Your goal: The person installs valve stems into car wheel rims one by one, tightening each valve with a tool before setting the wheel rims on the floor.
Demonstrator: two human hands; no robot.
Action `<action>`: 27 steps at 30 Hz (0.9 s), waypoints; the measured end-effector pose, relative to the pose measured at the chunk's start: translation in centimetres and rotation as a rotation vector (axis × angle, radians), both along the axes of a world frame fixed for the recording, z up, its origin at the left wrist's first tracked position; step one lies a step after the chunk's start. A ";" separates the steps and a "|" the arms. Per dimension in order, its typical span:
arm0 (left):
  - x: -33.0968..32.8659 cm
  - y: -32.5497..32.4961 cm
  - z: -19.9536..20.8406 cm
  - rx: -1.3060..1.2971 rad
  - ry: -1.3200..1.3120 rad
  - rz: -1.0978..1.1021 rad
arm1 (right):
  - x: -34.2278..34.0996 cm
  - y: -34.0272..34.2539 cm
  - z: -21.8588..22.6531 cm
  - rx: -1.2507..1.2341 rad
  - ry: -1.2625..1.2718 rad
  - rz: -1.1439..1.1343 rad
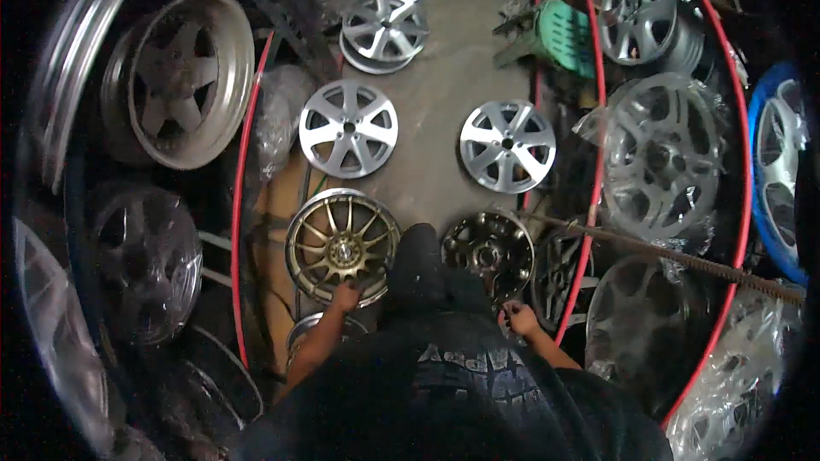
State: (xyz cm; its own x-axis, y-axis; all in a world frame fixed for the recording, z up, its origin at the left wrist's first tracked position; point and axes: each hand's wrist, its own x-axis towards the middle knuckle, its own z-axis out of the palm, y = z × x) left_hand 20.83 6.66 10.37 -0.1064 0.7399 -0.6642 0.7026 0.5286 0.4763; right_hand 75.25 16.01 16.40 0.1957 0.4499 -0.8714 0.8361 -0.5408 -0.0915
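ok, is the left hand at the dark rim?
No, the left hand is at the lower edge of the gold multi-spoke rim, while the dark rim is over by the right hand.

Silvery-rimmed gold wheel, seemingly black wheel, red rails, pale-printed black shirt

Dim in here, light dull. Grey floor runs narrow up centre of frame. Red rail along left side, two red rails curving down right side.
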 end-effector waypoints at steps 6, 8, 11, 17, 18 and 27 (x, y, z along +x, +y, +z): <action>2.9 4.6 5.2 -0.088 -0.121 0.145 | -1.9 9.7 5.6 0.355 0.177 0.167; 2.8 7.3 6.2 -0.078 -0.138 0.171 | -4.5 13.9 7.2 0.246 0.213 0.160; 1.5 11.4 6.1 -0.057 -0.144 0.250 | -8.2 20.4 8.9 0.214 0.127 0.226; -4.8 19.9 6.1 -0.088 -0.136 0.346 | -15.7 37.5 9.2 0.131 0.206 0.673; -6.6 21.3 6.4 -0.109 -0.130 0.330 | -17.3 41.1 9.3 0.068 0.108 0.752; -21.2 41.2 7.5 -0.109 0.009 0.093 | -25.2 59.9 13.9 0.586 0.602 -0.017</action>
